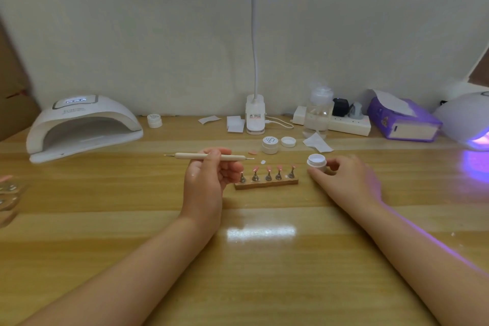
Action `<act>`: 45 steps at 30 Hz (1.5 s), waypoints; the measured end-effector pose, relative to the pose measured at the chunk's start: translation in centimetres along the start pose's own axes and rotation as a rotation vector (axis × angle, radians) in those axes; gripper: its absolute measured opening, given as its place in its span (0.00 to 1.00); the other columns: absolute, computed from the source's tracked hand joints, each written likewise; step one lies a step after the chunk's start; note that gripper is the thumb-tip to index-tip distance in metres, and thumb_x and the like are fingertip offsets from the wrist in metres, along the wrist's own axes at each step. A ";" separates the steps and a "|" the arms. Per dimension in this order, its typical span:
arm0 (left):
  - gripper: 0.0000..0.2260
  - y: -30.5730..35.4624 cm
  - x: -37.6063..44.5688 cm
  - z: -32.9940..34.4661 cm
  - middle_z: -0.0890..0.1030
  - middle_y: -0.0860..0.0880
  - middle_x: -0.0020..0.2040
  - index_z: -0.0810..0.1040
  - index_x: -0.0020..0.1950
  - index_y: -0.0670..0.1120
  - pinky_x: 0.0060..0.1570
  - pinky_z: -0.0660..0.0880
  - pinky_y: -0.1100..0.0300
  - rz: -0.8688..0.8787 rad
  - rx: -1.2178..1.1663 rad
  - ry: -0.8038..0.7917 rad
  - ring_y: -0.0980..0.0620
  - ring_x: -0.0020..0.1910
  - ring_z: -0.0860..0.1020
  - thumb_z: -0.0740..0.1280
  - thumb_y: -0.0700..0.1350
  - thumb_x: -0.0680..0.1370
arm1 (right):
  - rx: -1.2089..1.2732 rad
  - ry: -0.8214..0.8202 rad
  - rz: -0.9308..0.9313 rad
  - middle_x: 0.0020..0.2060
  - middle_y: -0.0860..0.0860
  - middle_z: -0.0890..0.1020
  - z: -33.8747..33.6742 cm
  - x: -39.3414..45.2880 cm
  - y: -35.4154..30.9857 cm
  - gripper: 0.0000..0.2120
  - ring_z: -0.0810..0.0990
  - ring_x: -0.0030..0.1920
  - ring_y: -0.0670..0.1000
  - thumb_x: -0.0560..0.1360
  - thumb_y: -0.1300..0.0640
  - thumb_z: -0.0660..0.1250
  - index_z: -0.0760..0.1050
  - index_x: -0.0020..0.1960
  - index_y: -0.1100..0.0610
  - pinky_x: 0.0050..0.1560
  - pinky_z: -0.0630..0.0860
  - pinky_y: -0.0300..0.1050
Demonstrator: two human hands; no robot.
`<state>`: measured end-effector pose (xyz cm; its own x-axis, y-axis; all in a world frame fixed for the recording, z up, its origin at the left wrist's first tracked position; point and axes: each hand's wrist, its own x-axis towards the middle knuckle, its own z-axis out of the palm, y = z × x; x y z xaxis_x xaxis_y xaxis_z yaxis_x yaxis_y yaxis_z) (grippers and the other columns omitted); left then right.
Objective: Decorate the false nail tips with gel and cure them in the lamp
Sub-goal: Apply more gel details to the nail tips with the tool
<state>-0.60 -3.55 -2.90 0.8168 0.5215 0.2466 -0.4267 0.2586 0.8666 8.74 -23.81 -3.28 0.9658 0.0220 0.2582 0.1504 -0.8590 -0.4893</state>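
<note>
At bench (264, 286) centre we see the wooden stand (266, 183) carrying five pink nail tips (279, 167). At 9 o'clock of it, our left hand (209, 174) grips the dotting tool (209, 156) level. At 3 o'clock, our right hand (341, 177) grips an open gel pot (316, 161). At 10 o'clock stands the curing lamp (82, 127).
</note>
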 end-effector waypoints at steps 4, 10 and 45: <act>0.12 0.0 -0.2 0.0 0.80 0.46 0.30 0.74 0.44 0.41 0.31 0.76 0.62 0.017 0.042 -0.027 0.52 0.31 0.78 0.55 0.40 0.82 | -0.062 -0.041 0.008 0.51 0.52 0.77 -0.2 -0.1 -0.2 0.16 0.73 0.55 0.58 0.71 0.40 0.62 0.79 0.50 0.50 0.54 0.72 0.52; 0.10 -0.1 -0.4 -0.1 0.81 0.46 0.31 0.73 0.46 0.42 0.32 0.75 0.62 0.046 0.070 -0.068 0.52 0.32 0.78 0.53 0.39 0.82 | -0.113 -0.037 0.017 0.54 0.54 0.75 -0.2 -0.2 -0.6 0.20 0.72 0.57 0.57 0.71 0.42 0.64 0.76 0.57 0.52 0.55 0.71 0.50; 0.12 -0.4 -0.5 0.1 0.82 0.47 0.35 0.80 0.46 0.44 0.36 0.76 0.62 0.110 0.162 -0.178 0.52 0.36 0.79 0.58 0.45 0.74 | -0.099 0.038 -0.475 0.40 0.46 0.79 0.7 -2.2 -2.2 0.12 0.77 0.44 0.48 0.78 0.46 0.60 0.81 0.54 0.46 0.35 0.67 0.42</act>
<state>-0.81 -4.06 -3.34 0.8302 0.3847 0.4034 -0.4609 0.0667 0.8849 6.45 -21.56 -3.35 0.7865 0.4061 0.4653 0.5501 -0.8031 -0.2289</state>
